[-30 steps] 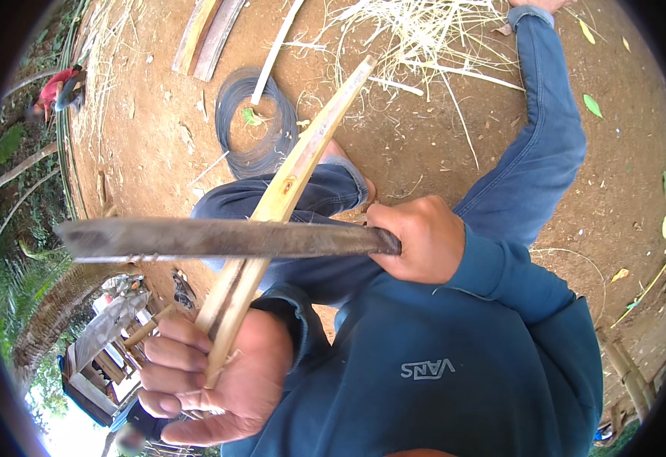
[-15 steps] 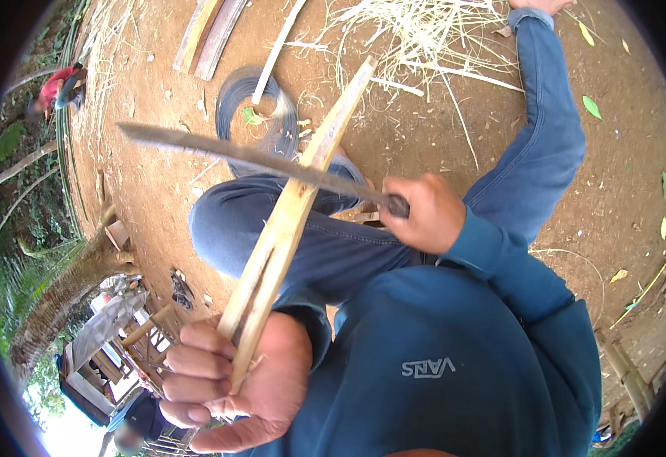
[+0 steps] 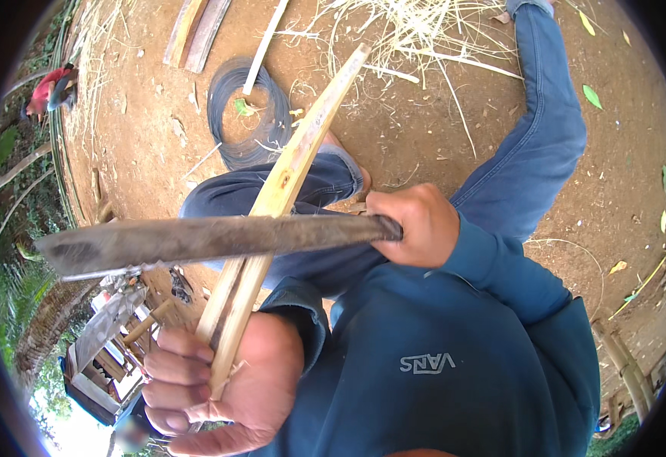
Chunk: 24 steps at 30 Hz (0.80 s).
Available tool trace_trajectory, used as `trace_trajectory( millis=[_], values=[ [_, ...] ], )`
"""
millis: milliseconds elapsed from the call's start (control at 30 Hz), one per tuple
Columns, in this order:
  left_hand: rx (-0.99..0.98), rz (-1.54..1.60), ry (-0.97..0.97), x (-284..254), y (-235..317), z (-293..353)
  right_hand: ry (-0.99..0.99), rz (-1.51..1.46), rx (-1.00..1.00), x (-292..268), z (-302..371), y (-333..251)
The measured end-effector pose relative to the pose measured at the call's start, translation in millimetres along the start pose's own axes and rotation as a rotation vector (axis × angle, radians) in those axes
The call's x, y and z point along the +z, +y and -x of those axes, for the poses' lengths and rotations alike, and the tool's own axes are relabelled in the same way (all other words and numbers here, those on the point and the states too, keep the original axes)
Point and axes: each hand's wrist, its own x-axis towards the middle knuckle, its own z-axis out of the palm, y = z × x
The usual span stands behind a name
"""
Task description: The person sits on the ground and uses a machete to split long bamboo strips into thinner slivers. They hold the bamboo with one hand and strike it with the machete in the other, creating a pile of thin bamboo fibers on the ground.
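A long, pale piece of wood (image 3: 291, 164) slants up and away from my left hand (image 3: 261, 373). It tapers to a narrow far end, and a dark lengthwise split runs through its near half. My left palm faces up, with the fingers curled about the near end. My right hand (image 3: 418, 225) is closed on the handle of a machete (image 3: 158, 242). Its broad, dark blade points left and crosses over the middle of the wood, hiding a part of it. Whether blade and wood touch, I cannot tell.
Beyond my bent knee (image 3: 226, 190) lies a coil of dark wire (image 3: 223, 114). Pale shavings (image 3: 424, 27) and thin strips are heaped on the dirt ground. Two split lengths (image 3: 196, 38) lie far left. A person in red (image 3: 44, 95) crouches at the left, above a wooden structure (image 3: 112, 343).
The machete has come nearer to me along the wood, and its blade now lies more level with its broad side showing. Both hands have shifted slightly left.
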Motion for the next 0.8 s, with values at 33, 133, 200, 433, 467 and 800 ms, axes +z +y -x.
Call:
trace_trajectory(
  millis=[33,133,200,433,467,800],
  values=[
    [-0.005,-0.008,-0.021,-2.5,0.0,-2.3,-0.005,0.021,-0.010,0.2,-2.3,-1.7],
    [0.005,-0.081,-0.040,-10.5,-4.0,-7.2,-0.025,0.043,-0.019,-0.5,-5.9,-8.9],
    [0.031,-0.084,-0.054,-11.0,-3.1,-3.7,-0.049,0.003,0.004,-2.8,-3.5,-16.7],
    [0.009,-0.049,-0.058,-16.0,-3.3,-5.5,-0.054,0.058,0.042,-4.2,-5.2,-0.3],
    [0.021,-0.057,-0.073,-15.1,-2.4,-3.8,-0.020,0.031,0.005,-4.0,-4.6,-4.2],
    [0.040,-0.040,-0.009,-4.5,0.1,2.2,-0.011,0.032,-0.050,-8.0,-0.2,-5.4]
  ],
)
